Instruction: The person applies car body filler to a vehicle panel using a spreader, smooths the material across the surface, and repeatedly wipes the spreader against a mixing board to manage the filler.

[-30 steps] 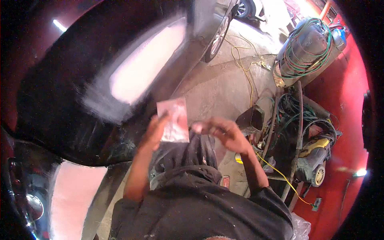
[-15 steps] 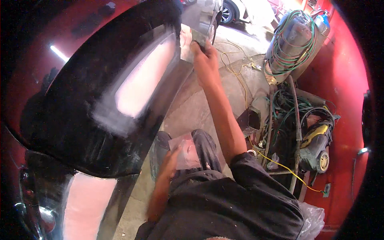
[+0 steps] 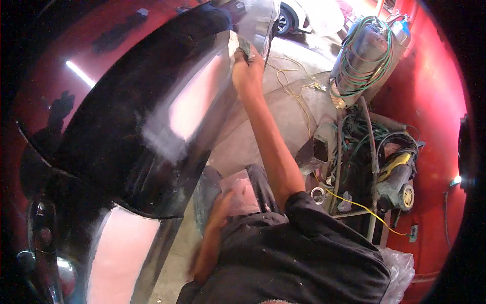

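My right hand point(image 3: 247, 70) is stretched far forward and grips a small flat spreader blade point(image 3: 244, 47), pressing it against the far end of a glossy black car body panel point(image 3: 126, 121). A pale pink filler patch point(image 3: 195, 99) runs along the panel just left of that hand. My left hand point(image 3: 221, 209) rests low near my knee and holds a pinkish square board point(image 3: 243, 192) smeared with filler. My dark, paint-flecked clothing fills the lower middle.
A grey tank wrapped in green hose point(image 3: 367, 55) stands at the upper right. Below it lie tangled cables, a yellow cord point(image 3: 354, 202) and a yellow-and-black machine point(image 3: 400, 177) against a red wall. A white car point(image 3: 296, 15) sits far back. The concrete floor point(image 3: 283, 116) is dusty.
A second ago both hands met at the pinkish board in front of me. Since then my right arm has reached forward to the panel's far end, while my left hand dropped with the board.
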Demonstrator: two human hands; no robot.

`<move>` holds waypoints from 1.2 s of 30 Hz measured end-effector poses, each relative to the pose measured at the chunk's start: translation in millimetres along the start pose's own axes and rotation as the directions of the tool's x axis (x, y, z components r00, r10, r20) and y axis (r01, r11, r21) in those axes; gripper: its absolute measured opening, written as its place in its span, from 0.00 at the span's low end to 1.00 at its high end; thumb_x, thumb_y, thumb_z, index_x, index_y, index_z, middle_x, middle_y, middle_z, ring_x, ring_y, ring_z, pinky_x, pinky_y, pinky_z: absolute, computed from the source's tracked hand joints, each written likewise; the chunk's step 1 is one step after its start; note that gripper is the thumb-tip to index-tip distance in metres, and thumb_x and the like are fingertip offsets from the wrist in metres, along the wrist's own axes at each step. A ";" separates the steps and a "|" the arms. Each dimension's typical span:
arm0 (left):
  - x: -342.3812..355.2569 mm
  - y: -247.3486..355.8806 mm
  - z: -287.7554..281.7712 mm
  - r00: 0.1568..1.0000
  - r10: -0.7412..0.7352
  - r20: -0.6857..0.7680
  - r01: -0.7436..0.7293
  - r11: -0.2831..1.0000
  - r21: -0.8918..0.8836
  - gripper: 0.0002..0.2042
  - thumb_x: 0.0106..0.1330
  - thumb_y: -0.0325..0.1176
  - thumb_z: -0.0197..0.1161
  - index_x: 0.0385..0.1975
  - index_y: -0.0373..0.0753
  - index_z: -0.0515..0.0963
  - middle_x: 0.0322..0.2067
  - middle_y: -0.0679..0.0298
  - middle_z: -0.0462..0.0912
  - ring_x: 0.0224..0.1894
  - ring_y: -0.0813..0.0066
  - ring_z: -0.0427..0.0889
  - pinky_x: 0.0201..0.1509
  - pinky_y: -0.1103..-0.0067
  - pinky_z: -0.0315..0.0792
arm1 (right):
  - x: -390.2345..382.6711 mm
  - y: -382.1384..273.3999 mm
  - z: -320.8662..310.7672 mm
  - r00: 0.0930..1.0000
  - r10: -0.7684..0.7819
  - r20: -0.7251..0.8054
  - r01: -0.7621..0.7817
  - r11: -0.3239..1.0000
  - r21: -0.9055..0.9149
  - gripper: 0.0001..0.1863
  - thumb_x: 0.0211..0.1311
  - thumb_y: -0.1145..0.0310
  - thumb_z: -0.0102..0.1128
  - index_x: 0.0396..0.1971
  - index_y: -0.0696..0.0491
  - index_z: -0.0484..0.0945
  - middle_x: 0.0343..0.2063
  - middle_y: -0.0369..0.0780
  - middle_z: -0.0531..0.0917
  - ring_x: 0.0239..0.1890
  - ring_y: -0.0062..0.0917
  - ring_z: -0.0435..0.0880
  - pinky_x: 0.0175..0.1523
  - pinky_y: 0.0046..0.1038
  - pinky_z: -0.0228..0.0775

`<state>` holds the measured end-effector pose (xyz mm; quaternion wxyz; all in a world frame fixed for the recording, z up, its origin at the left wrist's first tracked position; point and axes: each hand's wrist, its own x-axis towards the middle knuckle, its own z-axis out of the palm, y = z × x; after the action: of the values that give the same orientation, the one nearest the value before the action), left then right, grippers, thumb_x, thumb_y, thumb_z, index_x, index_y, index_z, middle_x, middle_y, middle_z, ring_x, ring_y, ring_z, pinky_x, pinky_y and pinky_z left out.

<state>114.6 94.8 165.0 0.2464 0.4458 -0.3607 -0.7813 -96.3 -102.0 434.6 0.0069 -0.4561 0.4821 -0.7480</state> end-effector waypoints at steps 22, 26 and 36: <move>-7.7 -16.9 -15.9 0.999 -0.002 0.050 0.008 0.994 -0.112 0.27 0.75 0.48 0.59 0.63 0.32 0.73 0.53 0.59 0.80 0.52 0.67 0.80 0.55 0.70 0.75 | -214.5 -160.5 16.0 0.926 -0.321 0.200 0.347 0.932 -0.109 0.43 0.46 0.84 0.61 0.70 0.52 0.70 0.55 0.53 0.72 0.54 0.45 0.72 0.61 0.41 0.64; -7.8 -20.9 -18.8 0.999 0.004 0.034 -0.001 0.994 -0.114 0.27 0.75 0.48 0.59 0.64 0.32 0.72 0.55 0.58 0.80 0.54 0.66 0.80 0.57 0.70 0.75 | -231.3 -146.6 -2.2 0.891 -0.316 0.326 0.326 0.945 0.024 0.39 0.50 0.83 0.60 0.68 0.51 0.72 0.58 0.51 0.72 0.54 0.44 0.76 0.61 0.40 0.70; -7.6 -9.1 -4.7 1.000 0.002 0.015 -0.001 0.995 -0.095 0.29 0.74 0.48 0.60 0.67 0.34 0.69 0.58 0.57 0.79 0.57 0.63 0.81 0.60 0.68 0.76 | -97.7 -32.9 -45.4 0.994 0.108 0.013 -0.109 0.985 0.131 0.22 0.69 0.80 0.48 0.61 0.58 0.76 0.49 0.44 0.80 0.51 0.28 0.79 0.60 0.28 0.68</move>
<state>121.8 104.1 160.3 0.2654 0.4274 -0.3252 -0.8007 -56.4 -8.0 387.0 0.0791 -0.4301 0.4556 -0.7754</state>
